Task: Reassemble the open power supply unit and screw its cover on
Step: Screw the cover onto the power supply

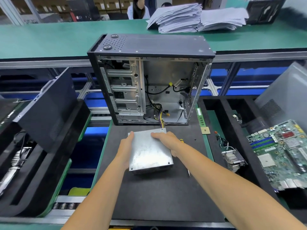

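- left hand [125, 147] grips the power supply unit [149, 152] by its left edge
- right hand [167, 140] holds its far right side, fingers curled over the top
- open PC case [149, 80] stands just behind

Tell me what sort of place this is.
Probably a computer repair or assembly workshop: an open black desktop computer case stands on the bench, a bare green motherboard lies in a foam tray, and both hands hold a grey metal power supply.

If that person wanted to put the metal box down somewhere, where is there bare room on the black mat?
The widest bare patch of the black mat lies nearest the person, below the power supply unit and between the forearms. A narrower strip runs left of the left hand. It is crowded toward the computer case and beside the right hand, where a screwdriver lies.
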